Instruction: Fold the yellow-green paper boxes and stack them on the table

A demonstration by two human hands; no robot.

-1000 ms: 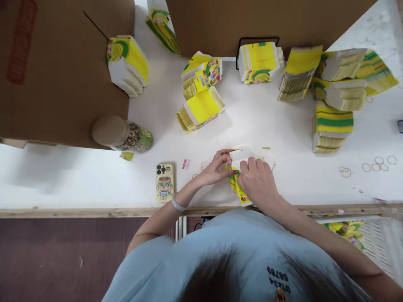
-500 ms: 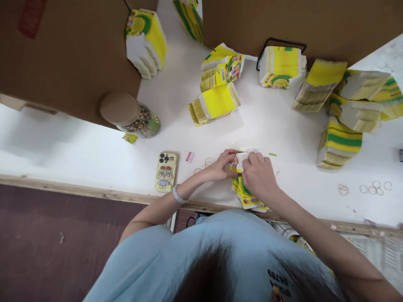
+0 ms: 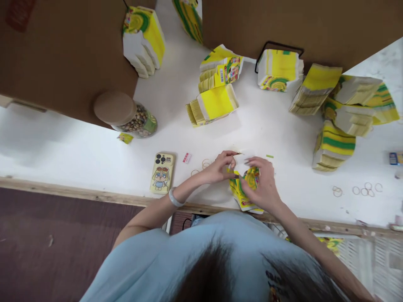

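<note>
A yellow and green printed carton with a white flap (image 3: 251, 179) is between my hands near the table's front edge. My left hand (image 3: 223, 167) is closed on its left side, thumb and fingers pinching it. My right hand (image 3: 263, 181) is at its right side, thumb and fingers spread apart with the print showing between them. More yellow printed card pieces (image 3: 247, 203) lie below, close to my body. Left of my left hand are several thin rubber bands (image 3: 206, 163) and a small red and white label (image 3: 187, 158).
Bundles of yellow cartons stand mid-table (image 3: 217, 102) and at the right (image 3: 335, 144). Large brown cardboard boxes (image 3: 302, 25) border the back. A lidded jar (image 3: 138, 121) and a phone in a cartoon case (image 3: 162, 173) are at left. Loose rubber bands (image 3: 367, 189) lie at right.
My right hand has opened from a closed grip and shifted slightly right, uncovering the carton's printed face. My left hand keeps its hold. The view has shifted slightly.
</note>
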